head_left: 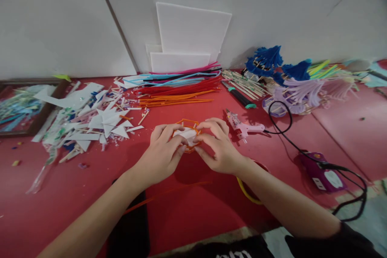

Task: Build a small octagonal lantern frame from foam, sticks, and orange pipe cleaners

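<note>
Between my two hands is a small white piece framed with orange pipe cleaner [188, 134], held a little above the red table. My left hand [165, 147] grips its left side with bent fingers and thumb. On its right side, the fingertips and thumb of my right hand [218, 145] pinch the edge. Parts of the piece are hidden behind my fingers. A loose orange pipe cleaner [169, 190] lies nearer to me, partly across a black flat object [133, 225]. To the right of my right hand rests a pink glue gun [243, 125] with a black cord.
Bundles of coloured pipe cleaners [181, 84] lie at the back, before white foam sheets [193, 28]. White scraps [105, 121] cover the left. A cutter knife [238, 94], wooden sticks [244, 82], blue and lilac models [266, 60] and a purple box [323, 173] stand right.
</note>
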The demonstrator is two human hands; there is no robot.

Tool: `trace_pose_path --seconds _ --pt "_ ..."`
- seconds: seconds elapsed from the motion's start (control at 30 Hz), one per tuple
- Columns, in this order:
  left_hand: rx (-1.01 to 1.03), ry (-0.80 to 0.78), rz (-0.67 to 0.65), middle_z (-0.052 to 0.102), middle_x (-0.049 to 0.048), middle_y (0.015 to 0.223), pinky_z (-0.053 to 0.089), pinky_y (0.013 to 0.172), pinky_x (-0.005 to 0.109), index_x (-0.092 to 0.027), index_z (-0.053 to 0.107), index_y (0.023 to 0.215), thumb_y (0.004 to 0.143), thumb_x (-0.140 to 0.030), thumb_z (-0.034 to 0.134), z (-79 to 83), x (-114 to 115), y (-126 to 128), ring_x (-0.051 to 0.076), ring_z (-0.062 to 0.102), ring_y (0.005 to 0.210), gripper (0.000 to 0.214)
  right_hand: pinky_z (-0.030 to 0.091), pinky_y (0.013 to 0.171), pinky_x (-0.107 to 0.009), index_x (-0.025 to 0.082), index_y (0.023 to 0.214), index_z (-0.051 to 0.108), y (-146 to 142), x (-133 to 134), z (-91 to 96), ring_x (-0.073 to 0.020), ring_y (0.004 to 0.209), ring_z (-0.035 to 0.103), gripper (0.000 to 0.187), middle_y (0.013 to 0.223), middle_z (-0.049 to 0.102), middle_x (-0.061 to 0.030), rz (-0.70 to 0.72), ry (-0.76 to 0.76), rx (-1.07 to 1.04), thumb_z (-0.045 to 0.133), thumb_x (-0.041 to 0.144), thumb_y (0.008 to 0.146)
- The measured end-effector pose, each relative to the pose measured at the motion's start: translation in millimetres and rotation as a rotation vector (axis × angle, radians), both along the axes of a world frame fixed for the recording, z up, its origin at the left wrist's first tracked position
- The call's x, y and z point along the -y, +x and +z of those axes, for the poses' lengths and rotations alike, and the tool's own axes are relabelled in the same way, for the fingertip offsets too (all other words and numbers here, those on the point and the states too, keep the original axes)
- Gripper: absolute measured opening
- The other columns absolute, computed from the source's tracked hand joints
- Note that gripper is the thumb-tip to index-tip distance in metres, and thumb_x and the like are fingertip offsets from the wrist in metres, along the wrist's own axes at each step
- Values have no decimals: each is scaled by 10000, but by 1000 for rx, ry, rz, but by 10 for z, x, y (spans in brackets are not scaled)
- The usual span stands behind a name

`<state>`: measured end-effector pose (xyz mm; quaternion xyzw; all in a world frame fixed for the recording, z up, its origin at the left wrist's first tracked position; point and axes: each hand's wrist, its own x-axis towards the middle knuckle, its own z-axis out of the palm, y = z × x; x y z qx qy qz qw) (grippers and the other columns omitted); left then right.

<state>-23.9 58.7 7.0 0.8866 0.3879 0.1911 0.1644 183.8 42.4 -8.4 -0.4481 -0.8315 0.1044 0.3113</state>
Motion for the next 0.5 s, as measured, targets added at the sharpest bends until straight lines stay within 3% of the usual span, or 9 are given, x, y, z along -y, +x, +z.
trace_pose_path --seconds 0.5 --pt "12 41 17 534 106 1186 359 919 451 -179 640 908 885 -180 485 -22 -3 19 274 431 1068 157 343 947 -464 191 865 602 -19 -3 -50 -266 1111 403 76 1104 504 -78 26 12 -9 560 161 810"
